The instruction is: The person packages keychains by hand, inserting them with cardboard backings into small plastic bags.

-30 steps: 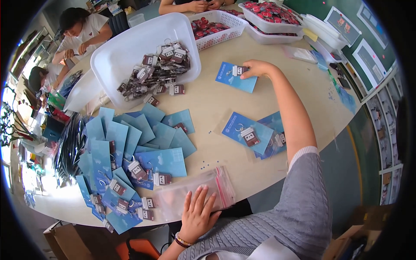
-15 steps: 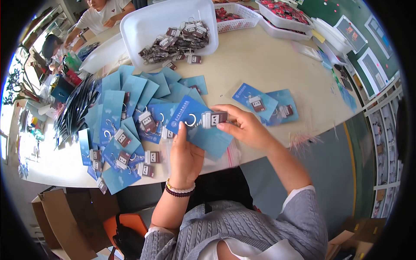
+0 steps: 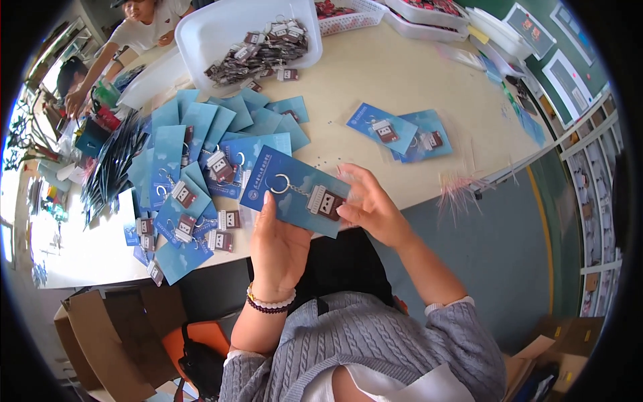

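My left hand (image 3: 278,258) grips a blue backing card (image 3: 260,175) printed with clouds, its thumb on the front and its palm beneath. A keychain lies across the card, with a silver ring near the left end and a brown-and-white character charm (image 3: 325,202) on a short chain at the right. My right hand (image 3: 372,208) is at the card's right end, thumb against the charm's edge; the fingers behind are partly hidden. To the left, a pile of blue cards (image 3: 167,154) carries several similar charms. Two carded keychains (image 3: 385,130) lie overlapping on the right.
A white bin (image 3: 194,50) of loose keychains stands at the back of the table (image 3: 328,87). Baskets of red items (image 3: 429,27) sit behind it. Dark glossy strips (image 3: 114,167) lie far left. A person (image 3: 137,30) sits across. A cardboard box (image 3: 100,342) is on the floor.
The card has turned flatter toward me and come lower, and the charm now lies against its face. My right thumb has slid to the charm's edge. The person opposite has stretched out an arm.
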Available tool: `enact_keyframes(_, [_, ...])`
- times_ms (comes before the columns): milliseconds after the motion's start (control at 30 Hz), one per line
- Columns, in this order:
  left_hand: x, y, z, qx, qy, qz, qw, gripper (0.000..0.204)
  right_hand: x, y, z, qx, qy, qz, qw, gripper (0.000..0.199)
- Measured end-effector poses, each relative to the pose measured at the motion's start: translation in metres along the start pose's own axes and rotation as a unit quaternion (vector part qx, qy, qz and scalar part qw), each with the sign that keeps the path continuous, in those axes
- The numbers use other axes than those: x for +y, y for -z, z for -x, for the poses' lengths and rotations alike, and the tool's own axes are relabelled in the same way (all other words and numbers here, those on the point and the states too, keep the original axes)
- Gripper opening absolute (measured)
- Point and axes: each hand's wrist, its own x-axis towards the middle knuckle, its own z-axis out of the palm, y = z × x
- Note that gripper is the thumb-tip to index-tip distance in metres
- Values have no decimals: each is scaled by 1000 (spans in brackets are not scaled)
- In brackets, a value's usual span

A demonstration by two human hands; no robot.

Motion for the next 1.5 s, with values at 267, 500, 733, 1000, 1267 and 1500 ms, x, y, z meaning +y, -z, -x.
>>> enact_keyframes(267, [-30, 17, -5, -137, -238, -829, 488, 65, -13, 79, 24, 163, -5, -95, 982, 40])
enact_keyframes(500, [-58, 37, -4, -142, -204, -890, 383, 46, -27, 102, 63, 204, -50, -27, 977, 36])
enact_keyframes(733, [-45, 29, -15, -139, -218, -828, 498, 21, -16, 99, 88, 208, -108, -45, 971, 35])
enact_keyframes(1000, [-41, 46, -16, -19, -88, -550, 831, 14, -7, 92, 97, 215, -104, -60, 969, 35])
enact_keyframes(1267, [-39, 35, -14, -69, -173, -716, 673, 29, 1, 91, 99, 195, -100, -80, 972, 34])
enact_keyframes(1500, [-33, 40, -15, -91, -208, -729, 646, 12, 0, 90, 106, 181, -88, -93, 975, 34])
